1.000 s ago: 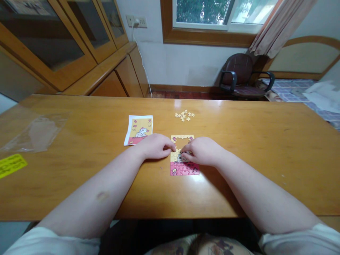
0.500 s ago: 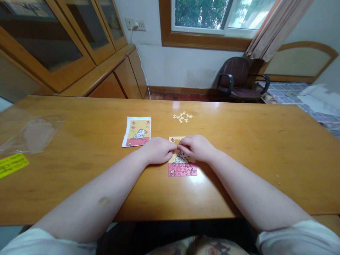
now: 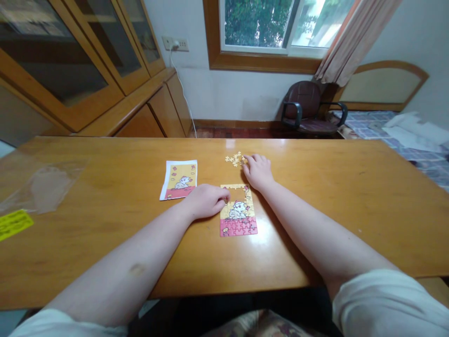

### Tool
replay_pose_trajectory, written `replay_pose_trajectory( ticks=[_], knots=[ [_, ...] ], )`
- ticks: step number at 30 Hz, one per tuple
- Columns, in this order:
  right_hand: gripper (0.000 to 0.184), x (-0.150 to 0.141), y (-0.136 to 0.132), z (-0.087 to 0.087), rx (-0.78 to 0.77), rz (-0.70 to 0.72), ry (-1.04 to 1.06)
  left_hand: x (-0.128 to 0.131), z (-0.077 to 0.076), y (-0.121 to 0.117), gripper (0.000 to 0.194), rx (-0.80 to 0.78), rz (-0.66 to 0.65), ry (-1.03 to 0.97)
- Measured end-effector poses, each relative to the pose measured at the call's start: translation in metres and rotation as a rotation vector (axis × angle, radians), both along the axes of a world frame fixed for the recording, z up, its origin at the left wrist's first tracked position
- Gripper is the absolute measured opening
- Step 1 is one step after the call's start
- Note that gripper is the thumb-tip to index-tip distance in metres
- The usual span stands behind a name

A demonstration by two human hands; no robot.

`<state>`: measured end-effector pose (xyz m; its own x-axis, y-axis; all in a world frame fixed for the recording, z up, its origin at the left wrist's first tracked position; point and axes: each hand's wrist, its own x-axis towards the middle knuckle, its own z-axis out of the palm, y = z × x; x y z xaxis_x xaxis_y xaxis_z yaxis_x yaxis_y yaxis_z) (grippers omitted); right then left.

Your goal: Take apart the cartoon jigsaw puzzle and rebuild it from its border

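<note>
A partly assembled jigsaw puzzle [image 3: 239, 226] lies flat on the table, pink below and yellow above, with a white cartoon animal in the middle. Bare table shows through a gap in its upper part. At the puzzle's left edge is my left hand [image 3: 207, 201], its fingers curled and thumb close to the fingertips; whatever may be between them is hidden. My right hand [image 3: 258, 172] reaches past the puzzle's upper right corner, fingers apart, fingertips at a small pile of loose yellow puzzle pieces [image 3: 233, 160]. A printed picture sheet [image 3: 180, 181] with the same design lies left of the puzzle.
A clear plastic bag [image 3: 51, 185] and a yellow label [image 3: 16, 224] lie at the left of the wooden table [image 3: 333, 187]. Cabinets [image 3: 136, 112] stand beyond its far left side. An office chair [image 3: 305, 107] is beyond the far edge.
My right hand has left the puzzle and moved up to the loose pieces. My left hand stays at the puzzle's left edge. The view has shifted slightly.
</note>
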<state>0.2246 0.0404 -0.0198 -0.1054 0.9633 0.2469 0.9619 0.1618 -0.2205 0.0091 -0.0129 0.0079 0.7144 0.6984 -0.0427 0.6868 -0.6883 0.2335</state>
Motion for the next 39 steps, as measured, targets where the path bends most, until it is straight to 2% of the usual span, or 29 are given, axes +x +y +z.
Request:
replay_pose_trajectory(
  ticks=[3, 5, 11, 15, 20, 28, 33, 36, 39],
  knots=[
    [0.06, -0.002, 0.01, -0.004, -0.013, 0.077, -0.081, 0.0, 0.0, 0.0, 0.027, -0.006, 0.005, 0.012],
    [0.064, -0.002, 0.015, -0.007, -0.026, 0.17, -0.123, 0.0, 0.0, 0.0, 0.028, -0.013, 0.012, 0.017],
    [0.062, -0.005, 0.032, -0.006, -0.167, 0.408, -0.173, 0.0, -0.002, 0.002, 0.029, -0.041, 0.028, 0.02],
    [0.059, -0.009, 0.042, -0.004, -0.229, 0.481, -0.174, -0.002, -0.004, 0.004, 0.028, -0.049, 0.035, 0.003],
    [0.06, 0.0, 0.037, -0.004, -0.275, 0.5, -0.14, -0.003, -0.006, 0.004, 0.028, -0.075, 0.051, -0.027],
    [0.057, 0.049, -0.008, -0.002, -0.31, 0.509, -0.023, -0.002, -0.003, 0.003, 0.026, -0.092, 0.068, -0.052],
    [0.052, 0.064, -0.017, 0.0, -0.278, 0.419, 0.216, -0.002, -0.004, 0.004, 0.027, -0.096, 0.057, -0.057],
    [0.049, 0.066, -0.012, -0.002, -0.203, 0.333, 0.351, -0.002, -0.005, 0.005, 0.027, -0.1, 0.059, -0.052],
    [0.045, 0.06, -0.001, 0.0, -0.174, 0.225, 0.36, -0.002, -0.006, 0.005, 0.027, -0.102, 0.063, -0.057]
  ],
)
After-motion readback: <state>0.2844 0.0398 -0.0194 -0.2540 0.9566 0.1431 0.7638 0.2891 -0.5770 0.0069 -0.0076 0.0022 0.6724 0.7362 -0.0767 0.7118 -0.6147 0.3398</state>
